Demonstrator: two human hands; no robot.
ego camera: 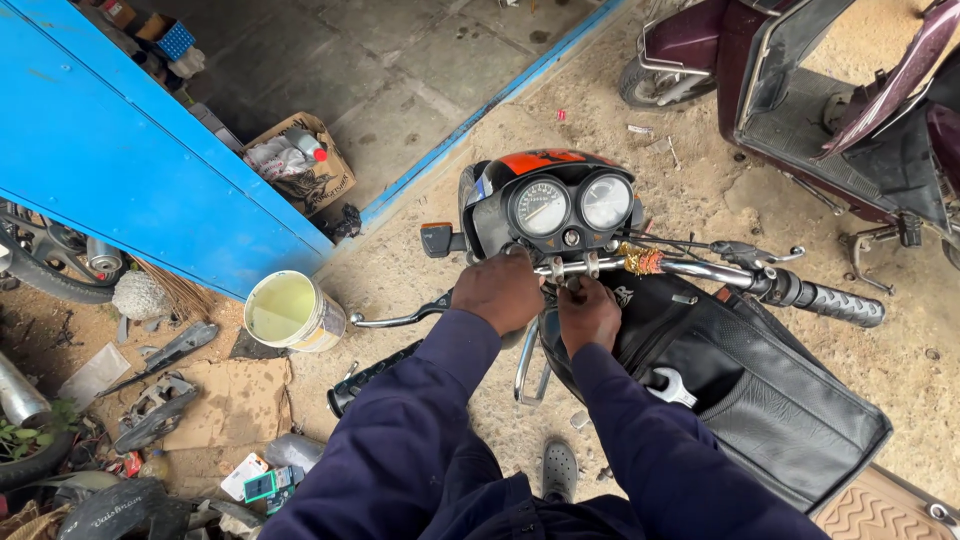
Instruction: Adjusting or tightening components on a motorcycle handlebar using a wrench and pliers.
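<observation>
A motorcycle stands below me with two round gauges (570, 205) and a chrome handlebar (690, 268). My left hand (498, 290) rests closed over the handlebar clamp just left of centre. My right hand (587, 313) is closed close under the clamp; whether it holds a small tool I cannot tell. Both arms wear dark blue sleeves. A black tank cover (760, 390) lies over the fuel tank, and a silver open-end spanner (672, 386) sticks out of its pocket. The right grip (838, 303) points right.
A white bucket (290, 311) stands on the sandy ground at left. A blue metal door (130, 150) slants across upper left, with a cardboard box of bottles (303, 162) behind it. Scrap parts and cardboard (190, 400) lie lower left. A maroon scooter (820, 90) is parked upper right.
</observation>
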